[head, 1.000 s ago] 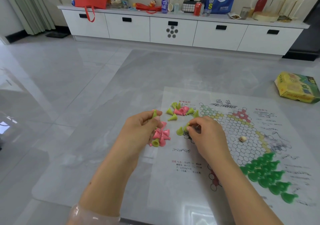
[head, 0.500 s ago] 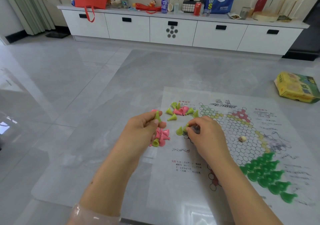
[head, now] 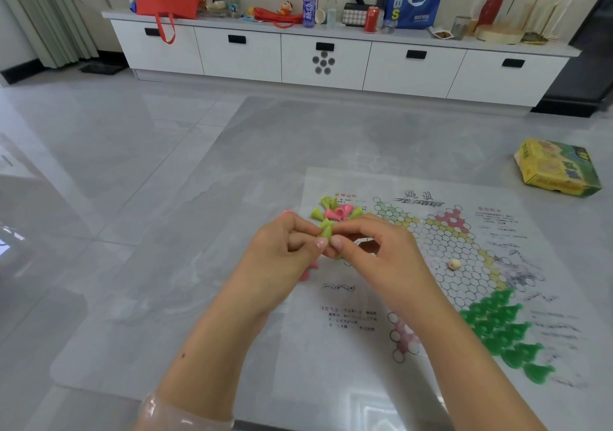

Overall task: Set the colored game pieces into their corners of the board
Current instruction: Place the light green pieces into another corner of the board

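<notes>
Step in hand, as judged: sorting light-green pieces out of the mixed heap. Both hands met above the board's (head: 381,357) left edge; left hand (head: 285,254) and right hand (head: 374,251) each had thumb and forefinger pinched on the same light-green piece (head: 326,231), other fingers curled; whether the left palm held more, could not tell. Loose light-green and pink pieces (head: 336,212) lay heaped just beyond the hands, a few pink ones half hidden under the left hand. Dark-green pieces (head: 501,327) already filled the near right corner. Next move likely calls for carrying light-green ones to the green-ringed far-left corner (head: 391,211) and standing each on a cell. Pieces were small plastic cones with flared bases; board a thin glossy printed sheet, hexagon cells; small pale bead (head: 453,264) sat mid-board; tabletop smooth grey
</notes>
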A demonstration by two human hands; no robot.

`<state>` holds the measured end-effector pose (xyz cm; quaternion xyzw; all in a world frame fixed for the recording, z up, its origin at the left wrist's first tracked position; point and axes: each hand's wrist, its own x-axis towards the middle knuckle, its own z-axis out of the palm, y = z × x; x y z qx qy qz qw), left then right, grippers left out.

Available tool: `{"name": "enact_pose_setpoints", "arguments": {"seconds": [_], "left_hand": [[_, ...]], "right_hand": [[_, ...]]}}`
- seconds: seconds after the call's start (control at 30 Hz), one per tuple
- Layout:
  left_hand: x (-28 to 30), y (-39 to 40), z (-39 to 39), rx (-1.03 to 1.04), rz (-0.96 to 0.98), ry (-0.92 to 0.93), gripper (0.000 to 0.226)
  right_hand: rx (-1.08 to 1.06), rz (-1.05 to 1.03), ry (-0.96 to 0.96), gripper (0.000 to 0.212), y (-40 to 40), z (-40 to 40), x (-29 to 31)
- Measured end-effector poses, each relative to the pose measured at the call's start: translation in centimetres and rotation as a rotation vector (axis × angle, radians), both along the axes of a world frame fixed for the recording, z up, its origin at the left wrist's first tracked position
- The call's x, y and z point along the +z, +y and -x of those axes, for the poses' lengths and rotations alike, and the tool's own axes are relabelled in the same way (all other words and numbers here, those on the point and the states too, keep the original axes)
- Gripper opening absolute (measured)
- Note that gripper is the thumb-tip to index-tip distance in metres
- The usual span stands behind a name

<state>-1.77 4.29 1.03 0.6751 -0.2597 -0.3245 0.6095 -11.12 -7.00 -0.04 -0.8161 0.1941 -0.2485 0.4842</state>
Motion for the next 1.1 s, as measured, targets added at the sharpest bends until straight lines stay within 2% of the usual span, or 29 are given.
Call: {"name": "enact_pose_setpoints", "arguments": {"seconds": [0.27,0.4,0.47,0.57,0.67,0.83,1.0,1.1], "left_hand": [[-0.4,0.0,-0.1,-0.035,-0.042,-0.084,0.008],[-0.2,0.1,0.1,-0.045,-0.093,-0.157,0.009],[0.1,0.4,-0.1,-0.034,-0.089,-0.165,0.004],[0.2,1.0,-1.5,0.179,-0.095,-0.222,0.016],[-0.6,2.2,-3.5,0.330,-0.215,-0.404,0.025],[-2.0,3.2,-3.5,0.108,-0.456,-0.690,0.015],[-1.9,2.7,-2.3,-0.038,-0.437,-0.871,0.016],[-2.2,1.6,-1.6,-0.100,-0.504,-0.917,0.020]], "right_hand": [[0.038,-0.080,-0.023,0.006,0.1,0.5,0.1],[0.040,0.006,-0.002,0.005,0.3,0.7,0.2],[-0.003,0.026,-0.022,0.011,0.4,1.0,0.4],[-0.111,-0.013,-0.051,0.016,0.1,1.6,1.1],[-0.187,-0.004,-0.038,0.014,-0.6,2.7,1.5],[-0.240,-0.005,-0.024,0.014,-1.1,4.0,1.0],[-0.219,0.011,-0.010,0.018,-1.0,4.1,0.8],[-0.232,0.000,-0.019,0.021,-1.3,4.2,0.9]]}}
